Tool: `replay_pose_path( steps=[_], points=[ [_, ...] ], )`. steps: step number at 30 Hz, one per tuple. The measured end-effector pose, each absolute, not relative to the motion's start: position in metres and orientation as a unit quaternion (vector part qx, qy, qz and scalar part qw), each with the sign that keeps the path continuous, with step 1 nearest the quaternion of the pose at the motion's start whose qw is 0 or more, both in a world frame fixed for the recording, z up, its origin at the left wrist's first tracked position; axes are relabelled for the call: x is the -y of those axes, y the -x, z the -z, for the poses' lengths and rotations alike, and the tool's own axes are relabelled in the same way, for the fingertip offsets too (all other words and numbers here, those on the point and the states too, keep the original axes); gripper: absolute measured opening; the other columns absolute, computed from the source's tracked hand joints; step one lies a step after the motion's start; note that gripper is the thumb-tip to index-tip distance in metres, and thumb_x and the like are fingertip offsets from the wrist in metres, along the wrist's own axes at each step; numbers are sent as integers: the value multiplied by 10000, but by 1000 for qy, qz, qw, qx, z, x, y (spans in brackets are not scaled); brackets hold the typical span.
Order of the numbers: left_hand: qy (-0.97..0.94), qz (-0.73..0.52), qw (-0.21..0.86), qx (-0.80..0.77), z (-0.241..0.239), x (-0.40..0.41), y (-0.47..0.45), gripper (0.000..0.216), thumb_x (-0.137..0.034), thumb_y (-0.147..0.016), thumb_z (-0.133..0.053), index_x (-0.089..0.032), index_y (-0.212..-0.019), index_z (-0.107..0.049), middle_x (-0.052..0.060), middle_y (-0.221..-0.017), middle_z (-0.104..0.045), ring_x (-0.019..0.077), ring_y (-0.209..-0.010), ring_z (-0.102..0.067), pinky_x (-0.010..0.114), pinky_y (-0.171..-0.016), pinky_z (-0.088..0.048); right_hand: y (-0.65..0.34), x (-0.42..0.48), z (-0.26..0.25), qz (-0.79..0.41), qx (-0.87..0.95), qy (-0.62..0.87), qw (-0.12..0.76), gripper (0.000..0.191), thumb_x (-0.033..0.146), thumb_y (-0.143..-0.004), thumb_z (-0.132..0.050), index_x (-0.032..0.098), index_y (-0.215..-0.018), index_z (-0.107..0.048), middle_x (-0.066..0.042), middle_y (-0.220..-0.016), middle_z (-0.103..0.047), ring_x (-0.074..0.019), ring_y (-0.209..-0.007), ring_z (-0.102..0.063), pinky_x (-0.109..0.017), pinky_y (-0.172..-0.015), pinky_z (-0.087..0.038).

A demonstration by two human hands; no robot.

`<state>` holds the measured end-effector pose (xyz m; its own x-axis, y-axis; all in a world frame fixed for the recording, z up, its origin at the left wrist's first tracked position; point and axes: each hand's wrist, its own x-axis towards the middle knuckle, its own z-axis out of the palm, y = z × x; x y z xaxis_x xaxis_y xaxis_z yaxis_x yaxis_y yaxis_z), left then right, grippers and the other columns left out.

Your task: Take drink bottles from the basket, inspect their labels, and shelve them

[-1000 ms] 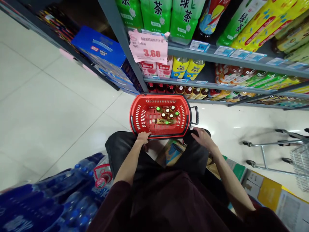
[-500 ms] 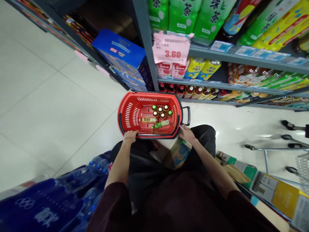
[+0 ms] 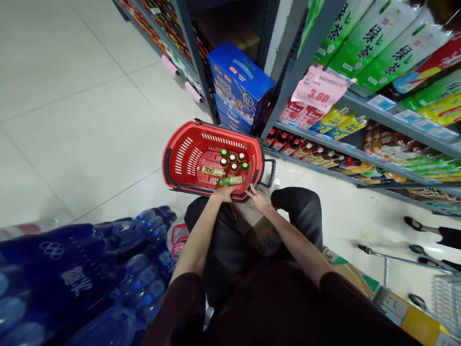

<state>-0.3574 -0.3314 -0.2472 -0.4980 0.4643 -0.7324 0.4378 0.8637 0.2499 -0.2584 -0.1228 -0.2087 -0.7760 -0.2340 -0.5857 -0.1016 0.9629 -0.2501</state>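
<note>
A red shopping basket (image 3: pixel 182 163) with black handles rests in front of my knees. Inside it, several small bottles stand upright with white or green caps. Two more bottles lie on their sides: one with a pale yellow label (image 3: pixel 212 171), one green (image 3: pixel 228 181). My left hand (image 3: pixel 224 194) grips the near rim, close to its middle, with the fingers reaching over the edge. At the near right corner, my right hand (image 3: pixel 260 200) has its fingertips on the rim; its underside is hidden. The two hands are close together.
Shelves of bottled drinks (image 3: pixel 363 72) rise ahead on the right, bearing a pink price sign (image 3: pixel 320 91). Blue boxes (image 3: pixel 239 81) stand beyond the basket. Wrapped water packs (image 3: pixel 72 278) are at left. A cart (image 3: pixel 446 298) and another person's feet (image 3: pixel 414 223) are at right.
My left hand has slid right along the near rim, toward my right hand. The basket has turned slightly and sits further left in view. The view has swung, shifting the shelves right.
</note>
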Motion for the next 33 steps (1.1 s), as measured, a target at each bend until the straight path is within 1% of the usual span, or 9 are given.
replay_pose_path(
  steps=[4, 6, 8, 11, 16, 20, 24, 27, 33],
  points=[
    [-262, -8, 434, -862, 246, 311, 348, 834, -465, -708, -841, -239, -1445, -521, 177, -1407, -614, 361, -1288, -587, 484, -1091, -462, 275, 141, 209, 121, -930, 121, 325, 794, -28, -837, -501, 230, -1579, -381, -61, -1738, -52, -279, -1270, -599, -365, -990, -556],
    [-253, 12, 435, -864, 245, 312, 349, 838, -420, -657, -888, -196, -1397, -564, 220, -1373, -625, 404, -1269, -598, 545, -1079, -462, 283, 145, 207, 134, -925, 147, 324, 803, -21, -825, -517, 220, -1579, -381, -56, -1736, -83, -274, -1261, -610, -352, -971, -562],
    [-251, 25, 434, -865, 242, 318, 354, 794, -346, -624, -915, -187, -1339, -610, 218, -1341, -645, 395, -1247, -619, 515, -1066, -484, 291, 147, 204, 149, -918, 182, 318, 809, -22, -815, -530, 233, -1571, -396, -38, -1718, -200, -267, -1303, -580, -357, -1019, -535],
    [-264, 30, 425, -865, 240, 331, 363, 726, -261, -586, -935, -172, -1254, -666, 202, -1292, -675, 364, -1230, -636, 438, -1054, -506, 303, 149, 204, 165, -914, 226, 293, 825, -29, -815, -542, 257, -1573, -387, -23, -1672, -342, -267, -1421, -462, -425, -1166, -406],
    [-295, 20, 404, -866, 240, 355, 371, 521, -213, -641, -917, -122, -1115, -722, 223, -1158, -726, 372, -1152, -676, 458, -1027, -521, 319, 157, 223, 121, -938, 232, 228, 775, -48, -838, -514, 196, -1562, -384, -106, -1704, -240, -319, -1568, -204, -575, -1264, -139],
    [-326, -5, 400, -856, 249, 371, 369, 353, -234, -760, -830, -126, -1084, -740, 208, -1070, -751, 358, -1098, -704, 476, -1012, -528, 325, 175, 245, 122, -933, 267, 208, 592, 23, -932, -460, 202, -1496, -478, -135, -1635, -394, -325, -1553, -247, -626, -1263, -84],
    [-352, -33, 413, -839, 265, 377, 358, 406, -172, -646, -883, -141, -1033, -765, 197, -1039, -756, 362, -1071, -711, 468, -1006, -535, 322, 190, 259, 133, -917, 306, 216, 410, 90, -993, -424, 258, -1296, -642, -83, -1334, -663, -279, -1440, -411, -576, -1295, -36],
    [-361, -57, 423, -829, 275, 373, 348, 435, -158, -569, -924, -142, -977, -774, 196, -1015, -758, 364, -1057, -712, 452, -1002, -536, 317, 190, 265, 140, -906, 325, 232, 381, 83, -998, -417, 226, -1256, -658, -76, -1179, -687, -270, -1265, -532, -546, -1308, -53],
    [-356, -77, 420, -831, 273, 372, 341, 397, -139, -545, -935, -110, -903, -764, 195, -956, -765, 347, -990, -729, 414, -954, -550, 314, 194, 269, 164, -899, 341, 222, 335, 81, -1002, -460, 219, -1222, -672, -81, -1155, -681, -274, -1223, -518, -567, -1286, -136]
  ],
)
